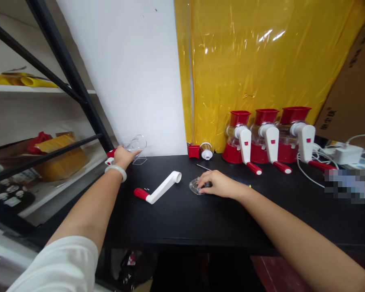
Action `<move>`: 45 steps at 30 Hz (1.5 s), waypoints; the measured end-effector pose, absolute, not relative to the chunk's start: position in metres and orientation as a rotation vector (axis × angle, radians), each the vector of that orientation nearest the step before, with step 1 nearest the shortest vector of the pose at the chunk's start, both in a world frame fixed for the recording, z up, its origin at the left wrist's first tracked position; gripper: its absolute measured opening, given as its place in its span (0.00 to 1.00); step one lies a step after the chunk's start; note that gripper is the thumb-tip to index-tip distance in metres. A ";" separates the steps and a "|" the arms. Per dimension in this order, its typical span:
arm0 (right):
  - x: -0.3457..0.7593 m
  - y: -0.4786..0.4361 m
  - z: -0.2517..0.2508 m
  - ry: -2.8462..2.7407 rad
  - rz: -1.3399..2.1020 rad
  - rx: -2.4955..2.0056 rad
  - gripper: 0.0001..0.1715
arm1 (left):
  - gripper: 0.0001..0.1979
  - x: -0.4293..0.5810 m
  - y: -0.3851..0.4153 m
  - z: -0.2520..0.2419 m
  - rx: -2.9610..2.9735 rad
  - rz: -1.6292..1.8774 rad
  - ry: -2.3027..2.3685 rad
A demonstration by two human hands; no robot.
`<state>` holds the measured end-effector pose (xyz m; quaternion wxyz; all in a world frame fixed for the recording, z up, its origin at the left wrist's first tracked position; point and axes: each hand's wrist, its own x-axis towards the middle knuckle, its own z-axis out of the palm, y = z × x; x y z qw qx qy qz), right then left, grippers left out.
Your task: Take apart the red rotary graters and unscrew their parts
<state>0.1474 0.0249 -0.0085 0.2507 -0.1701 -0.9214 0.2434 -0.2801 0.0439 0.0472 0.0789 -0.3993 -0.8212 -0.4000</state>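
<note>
Near the left edge of the black worktop [173, 223], the left hand [123, 157] touches a clear plastic cylindrical body [138, 142], its grip partly hidden, closure unclear. The right hand [215, 183], half-curled, touches a clear round plastic disc [193, 186], well back from the front edge; whether it grips cannot be told.

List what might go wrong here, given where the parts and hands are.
The clear part at the left hand is near the left end of the table, so a bump might knock it off.

The tiny white bits beside the crank seem loose and could get swept away.

The screwdriver lies close behind the right hand, so its shaft might poke the fingers.
</note>
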 end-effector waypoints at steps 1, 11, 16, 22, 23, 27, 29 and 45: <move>0.148 0.026 -0.008 -2.487 0.696 -0.459 0.08 | 0.43 -0.280 0.043 0.047 -1.184 -1.178 -2.459; 0.154 0.042 -0.009 -2.157 0.912 -0.632 0.08 | 0.53 -0.244 0.026 0.058 -1.035 -1.323 -2.362; 0.149 0.042 -0.018 -2.330 0.541 -0.616 0.05 | 0.40 -0.184 -0.018 0.045 -1.599 -1.174 -2.129; 0.146 0.040 -0.023 -2.438 0.300 -0.711 0.06 | 0.30 -0.118 -0.076 0.022 -2.150 -0.383 -2.109; 0.147 0.039 -0.024 -2.448 0.285 -0.735 0.06 | 0.29 -0.112 -0.079 0.021 -2.116 -0.290 -2.125; 0.148 0.040 -0.027 -2.462 0.238 -0.826 0.09 | 0.19 -0.101 -0.076 0.025 -2.051 -0.100 -2.126; 0.150 0.042 -0.022 -2.454 0.207 -0.858 0.12 | 0.16 -0.099 -0.071 0.031 -2.085 -0.129 -2.086; 0.213 -0.008 0.001 -2.705 -0.350 -1.614 0.17 | 0.18 -0.088 -0.005 0.040 -2.565 -1.026 -1.790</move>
